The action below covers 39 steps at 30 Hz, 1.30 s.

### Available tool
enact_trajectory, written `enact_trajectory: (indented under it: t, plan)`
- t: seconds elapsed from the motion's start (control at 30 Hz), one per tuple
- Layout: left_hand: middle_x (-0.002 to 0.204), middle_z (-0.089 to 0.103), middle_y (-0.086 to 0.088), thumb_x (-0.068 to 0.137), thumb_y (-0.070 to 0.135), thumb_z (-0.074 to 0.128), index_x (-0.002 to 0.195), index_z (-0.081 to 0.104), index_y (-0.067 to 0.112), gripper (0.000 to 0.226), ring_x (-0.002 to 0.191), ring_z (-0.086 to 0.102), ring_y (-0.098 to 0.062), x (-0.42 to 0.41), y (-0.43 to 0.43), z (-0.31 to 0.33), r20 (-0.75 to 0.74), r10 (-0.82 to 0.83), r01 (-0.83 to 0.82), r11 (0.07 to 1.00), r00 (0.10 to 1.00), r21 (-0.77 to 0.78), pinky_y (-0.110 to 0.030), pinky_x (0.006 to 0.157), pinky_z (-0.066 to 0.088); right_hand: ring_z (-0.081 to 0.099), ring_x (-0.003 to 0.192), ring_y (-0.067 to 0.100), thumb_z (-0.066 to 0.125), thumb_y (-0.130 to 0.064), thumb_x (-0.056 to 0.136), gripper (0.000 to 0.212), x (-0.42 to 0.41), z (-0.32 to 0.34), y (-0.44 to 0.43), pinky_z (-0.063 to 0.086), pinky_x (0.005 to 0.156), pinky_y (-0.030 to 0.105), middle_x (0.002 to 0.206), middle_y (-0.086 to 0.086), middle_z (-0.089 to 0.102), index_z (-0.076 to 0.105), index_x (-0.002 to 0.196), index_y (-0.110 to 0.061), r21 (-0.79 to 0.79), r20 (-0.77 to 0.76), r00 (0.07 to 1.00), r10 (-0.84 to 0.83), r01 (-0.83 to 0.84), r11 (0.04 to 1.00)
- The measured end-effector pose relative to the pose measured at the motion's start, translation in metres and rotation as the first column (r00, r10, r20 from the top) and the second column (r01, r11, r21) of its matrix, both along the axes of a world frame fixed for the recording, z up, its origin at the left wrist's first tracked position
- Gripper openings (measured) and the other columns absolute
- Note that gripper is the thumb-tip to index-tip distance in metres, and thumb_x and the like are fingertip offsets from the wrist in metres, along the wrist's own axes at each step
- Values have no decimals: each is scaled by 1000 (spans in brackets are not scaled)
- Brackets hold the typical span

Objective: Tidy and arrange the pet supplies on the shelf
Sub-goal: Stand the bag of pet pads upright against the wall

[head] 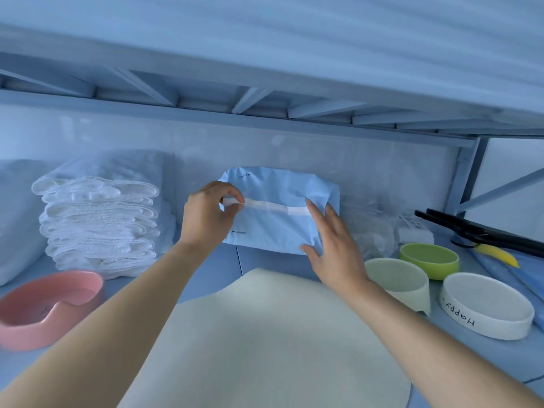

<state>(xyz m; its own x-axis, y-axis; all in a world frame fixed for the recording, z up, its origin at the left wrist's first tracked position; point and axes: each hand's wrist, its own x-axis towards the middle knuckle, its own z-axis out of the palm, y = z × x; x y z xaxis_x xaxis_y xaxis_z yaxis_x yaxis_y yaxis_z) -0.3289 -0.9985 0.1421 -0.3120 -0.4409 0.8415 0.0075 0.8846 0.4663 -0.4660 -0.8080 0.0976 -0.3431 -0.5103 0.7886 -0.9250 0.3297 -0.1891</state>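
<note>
The shelf (pixel 223 266) carries everything, with a wide cream mat (pixel 265 334) lying across its front and a tall stack of white pads (pixel 100 225) at the back left. The task's thing in hand, a soft blue packet (pixel 273 228), stands against the back wall between that stack and some crumpled clear wrapping. A pink bowl (pixel 44 307) sits front left; a white bowl (pixel 485 307), a cream bowl (pixel 397 281) and a green bowl (pixel 429 260) cluster to the right. The right hand (pixel 332 248) lies on the packet's right side, fingers (pixel 316 217) straight and spread, holding nothing. The left hand (pixel 209 216) pinches the left end of the white strip (pixel 273 207) that crosses the packet, thumb against forefinger. The step looks like smoothing that strip down to seal the packet. To do it well, I would keep the flat hand steady as an anchor, draw the strip taut without creasing the thin wrapper, and press it down along its whole length.
</note>
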Motion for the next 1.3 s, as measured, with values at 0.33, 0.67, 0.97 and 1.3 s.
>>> enact_trajectory:
  t: [0.33,0.67,0.97,1.3]
  plan:
    - [110,53,5,77,16,70,92,64,30,22,79,58,-17,-9,23,-1,191,-65,79,994,979,-70,-33,74,51,62,103,42,79,3,67,43,-35,-4,2,55,69,47,127,33,51,70,107,-9,-78,-184,982,52,-68,995]
    - [140,29,-16,61,12,77,133,41,37,85,118,39,-33,-19,17,-22,366,399,-210,863,841,-459,-38,74,51,59,110,41,77,-1,72,46,-46,6,-10,54,77,46,136,30,44,64,116,-7,-63,-191,981,42,-54,997]
    - [136,29,4,70,8,70,131,43,27,70,128,23,-17,-17,10,-39,303,257,-148,929,918,-340,-36,57,56,55,117,37,88,-27,57,68,-38,-6,-7,56,68,40,136,24,46,62,119,-20,-16,-180,984,12,-15,1000]
    - [131,45,8,65,16,79,127,47,25,70,117,43,-15,9,20,-5,133,212,-154,924,968,-351,-26,79,44,48,124,28,84,-24,65,53,-35,25,10,52,81,36,140,18,42,65,114,-21,-166,-246,965,90,-133,977]
